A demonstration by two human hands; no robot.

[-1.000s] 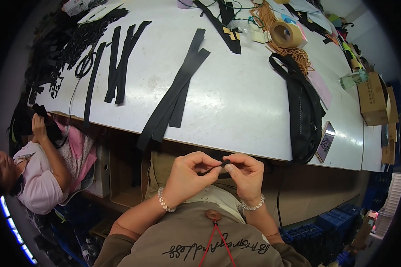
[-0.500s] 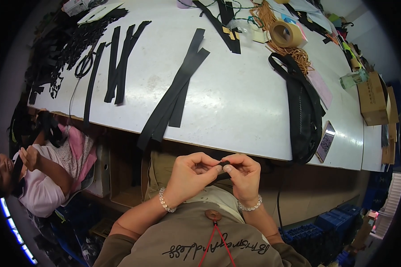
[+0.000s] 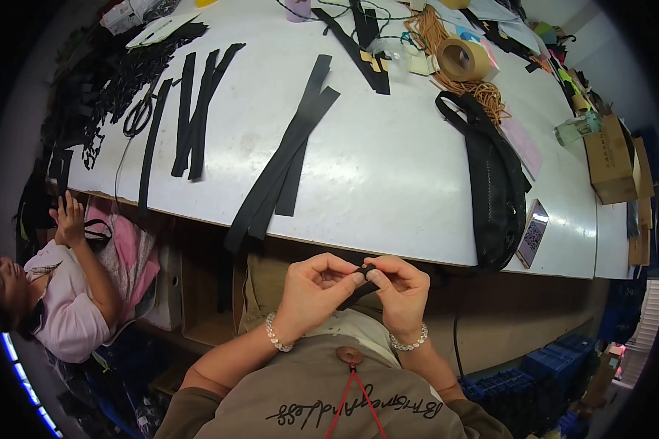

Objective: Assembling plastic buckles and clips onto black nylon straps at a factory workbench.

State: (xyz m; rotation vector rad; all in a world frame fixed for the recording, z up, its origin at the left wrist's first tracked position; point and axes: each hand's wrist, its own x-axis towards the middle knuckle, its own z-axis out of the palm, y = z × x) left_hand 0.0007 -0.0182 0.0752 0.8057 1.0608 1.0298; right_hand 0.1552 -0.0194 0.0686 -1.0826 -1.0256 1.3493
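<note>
Just off the table's front edge, in front of my body, a short piece of black strap [image 3: 360, 290] is pinched between both hands. My left hand [image 3: 313, 291] grips it with thumb and bent fingers. From the other side my right hand [image 3: 404, 294] pinches the same strap, its thumb pressed on top. The fingertips of both hands nearly meet, and much of the strap is hidden behind them. Ahead on the white table [image 3: 388, 183], several long black straps [image 3: 289, 161] lie crossed, their near ends hanging past the edge.
More black straps [image 3: 190, 117] and scissors [image 3: 138, 115] lie at the left. A black bag [image 3: 494, 194], phone [image 3: 534, 234], tape roll [image 3: 464, 60] and tan cord [image 3: 490, 102] are at the right, near a cardboard box [image 3: 610, 162]. A co-worker [image 3: 73, 300] sits at the left.
My hands stay almost in place, and slightly more of the strap shows below the fingers. The co-worker's hand has risen toward the table edge. The view has shifted slightly.
</note>
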